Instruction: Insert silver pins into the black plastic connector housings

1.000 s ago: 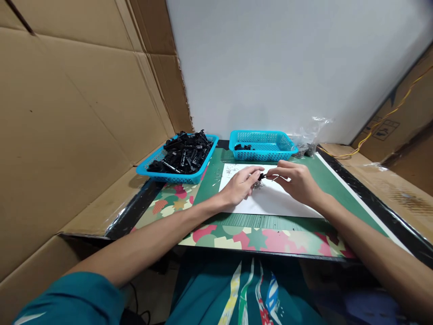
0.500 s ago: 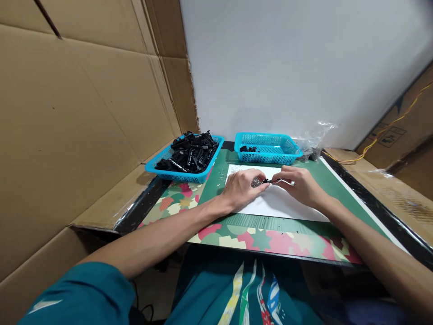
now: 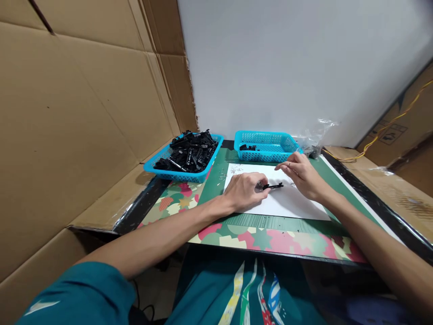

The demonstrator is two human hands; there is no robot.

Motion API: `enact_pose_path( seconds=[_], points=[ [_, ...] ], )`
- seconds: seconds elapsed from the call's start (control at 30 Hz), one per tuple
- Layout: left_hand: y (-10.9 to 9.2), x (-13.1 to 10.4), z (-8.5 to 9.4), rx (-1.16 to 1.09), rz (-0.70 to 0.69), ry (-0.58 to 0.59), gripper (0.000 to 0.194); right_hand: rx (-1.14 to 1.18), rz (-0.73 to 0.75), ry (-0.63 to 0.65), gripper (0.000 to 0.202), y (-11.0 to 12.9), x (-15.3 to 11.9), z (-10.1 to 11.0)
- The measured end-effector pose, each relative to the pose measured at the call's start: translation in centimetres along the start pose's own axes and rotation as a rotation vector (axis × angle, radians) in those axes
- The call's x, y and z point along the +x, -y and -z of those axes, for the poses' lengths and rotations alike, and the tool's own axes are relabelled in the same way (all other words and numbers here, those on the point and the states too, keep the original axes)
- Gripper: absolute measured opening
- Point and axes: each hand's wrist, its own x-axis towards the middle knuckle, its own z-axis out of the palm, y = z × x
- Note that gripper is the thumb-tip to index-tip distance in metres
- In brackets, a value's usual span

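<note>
Black part (image 3: pixel 274 186) is pinched in the left hand (image 3: pixel 244 190); right hand (image 3: pixel 302 176) grip unclear.

green patterned tabletop (image 3: pixel 213 180), white sheet (image 3: pixel 287 205), two blue baskets (image 3: pixel 198 177), plastic bag (image 3: pixel 316 142), what look like tiny metal bits (image 3: pixel 237 169)

Teal short sleeve (image 3: pixel 79 293), white mark (image 3: pixel 42 307); teal garment (image 3: pixel 199 293), yellow, green, red, blue streaks (image 3: pixel 234 293).

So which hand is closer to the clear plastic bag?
The right hand: it is just this side of the plastic bag. The left hand is farther off to the left, over the white sheet, pinching a black part.
</note>
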Motion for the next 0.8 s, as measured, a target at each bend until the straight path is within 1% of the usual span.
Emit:
enact_pose_path(
  seconds=[0.1,0.17,0.23,0.3,0.4,0.6,0.8],
  points=[
    [0.1,0.0,-0.2,0.02,-0.017,0.021,0.014,0.187,-0.153,0.046,0.052,0.0,0.2,0.1],
    [0.2,0.0,-0.2,0.026,-0.023,0.036,0.014,0.353,-0.219,0.083,0.052,0.4,0.4,0.2],
    [0.3,-0.1,-0.3,0.023,-0.031,0.042,0.014,0.482,-0.227,0.139,0.049,1.0,0.5,0.1],
    [0.4,-0.1,-0.3,0.025,-0.037,0.043,0.015,0.535,-0.2,0.194,0.046,1.5,0.4,-0.1],
    [0.4,-0.1,-0.3,0.047,-0.044,0.047,0.017,0.498,-0.165,0.227,0.04,2.1,0.3,-0.8],
    [0.3,-0.1,-0.5,0.075,-0.061,0.039,0.019,0.318,-0.115,0.259,0.029,2.6,0.1,-1.9],
    [0.3,-0.2,-0.6,0.055,-0.054,0.0,0.018,0.318,-0.095,0.269,0.027,2.4,0.1,-2.1]
  ],
)
